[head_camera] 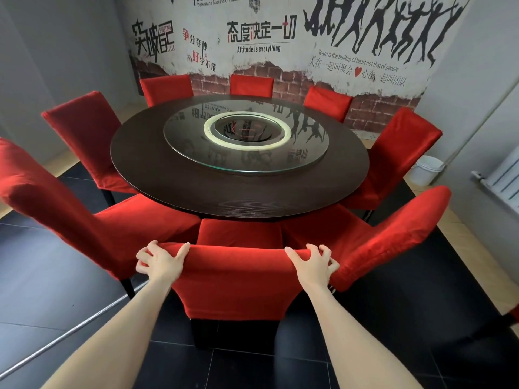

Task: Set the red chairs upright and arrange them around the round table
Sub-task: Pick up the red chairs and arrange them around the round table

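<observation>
At the round table's near edge | left hand and right hand are gripping nearest chair's backrest corners | seat is pointing straight ahead, tableward

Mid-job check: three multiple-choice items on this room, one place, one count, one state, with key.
1. Where does the white plastic bucket stand? A on a shelf; B on the floor by the right wall; C on a chair seat.
2. How many red fabric-covered chairs show? A six; B eight; C ten.
3. What holds the nearest chair's backrest? A left hand and right hand; B left hand alone; C neither.
Key: 1 B, it stands near the white radiator; 2 B, eight ring the round dark wooden table; 3 A, fingers curl over its top at both ends.
</observation>
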Action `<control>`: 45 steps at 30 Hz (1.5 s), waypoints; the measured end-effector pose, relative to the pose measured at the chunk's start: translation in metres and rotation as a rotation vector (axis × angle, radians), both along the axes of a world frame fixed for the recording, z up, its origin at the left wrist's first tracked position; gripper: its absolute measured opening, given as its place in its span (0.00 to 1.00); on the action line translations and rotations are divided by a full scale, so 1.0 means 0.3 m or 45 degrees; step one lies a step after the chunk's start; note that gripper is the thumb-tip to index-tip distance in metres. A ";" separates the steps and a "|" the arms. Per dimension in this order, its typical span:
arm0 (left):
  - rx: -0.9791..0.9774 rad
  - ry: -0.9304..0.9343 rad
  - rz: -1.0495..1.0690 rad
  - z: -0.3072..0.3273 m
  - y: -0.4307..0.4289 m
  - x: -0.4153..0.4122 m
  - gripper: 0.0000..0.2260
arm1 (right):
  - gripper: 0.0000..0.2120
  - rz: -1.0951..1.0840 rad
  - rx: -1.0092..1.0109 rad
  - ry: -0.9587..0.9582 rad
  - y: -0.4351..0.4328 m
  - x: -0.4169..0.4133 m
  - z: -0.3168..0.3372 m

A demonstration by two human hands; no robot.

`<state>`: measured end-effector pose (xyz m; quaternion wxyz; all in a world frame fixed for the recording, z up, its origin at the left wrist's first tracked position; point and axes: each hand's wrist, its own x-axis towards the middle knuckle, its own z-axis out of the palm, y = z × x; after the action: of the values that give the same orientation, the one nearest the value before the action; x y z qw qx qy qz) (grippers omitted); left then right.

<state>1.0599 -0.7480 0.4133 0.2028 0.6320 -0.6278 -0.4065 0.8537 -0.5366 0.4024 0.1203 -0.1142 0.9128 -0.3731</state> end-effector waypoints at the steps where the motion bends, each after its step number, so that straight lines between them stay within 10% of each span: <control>1: -0.023 -0.029 0.003 0.001 0.003 0.000 0.39 | 0.35 0.002 -0.009 -0.012 0.002 0.000 0.000; 10: -0.161 -0.164 -0.046 0.087 0.070 -0.118 0.38 | 0.31 0.019 -0.238 0.019 0.046 -0.095 0.103; 18: -0.226 0.231 -0.187 0.201 0.307 -0.478 0.35 | 0.31 0.030 -0.439 0.062 0.227 -0.377 0.239; 45: -0.152 0.403 -0.325 0.190 0.643 -1.959 0.34 | 0.28 0.086 -0.462 0.009 0.516 -1.854 0.281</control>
<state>0.4723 -0.5552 0.4703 0.2831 0.4624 -0.6860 -0.4852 0.2974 -0.3819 0.4868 0.1071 -0.1660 0.8266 -0.5270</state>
